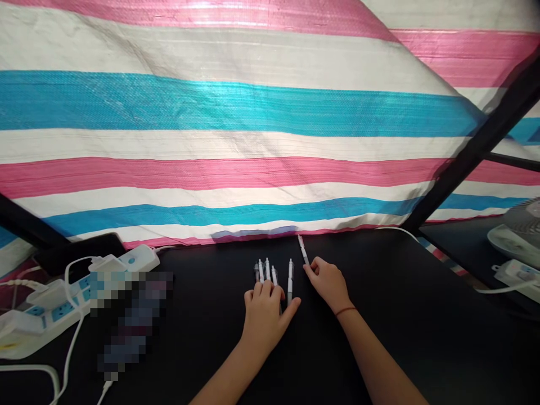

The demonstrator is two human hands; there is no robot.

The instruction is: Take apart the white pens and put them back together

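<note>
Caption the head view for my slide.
Left hand over a row of pens, right hand touching another pen, black tabletop.

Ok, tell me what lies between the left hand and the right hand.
In the head view, a single retractable pen lies on the black table between the left hand and the right hand.

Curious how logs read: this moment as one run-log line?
left hand: fingers over pens | right hand: pinching white pen | under them: black table
</note>
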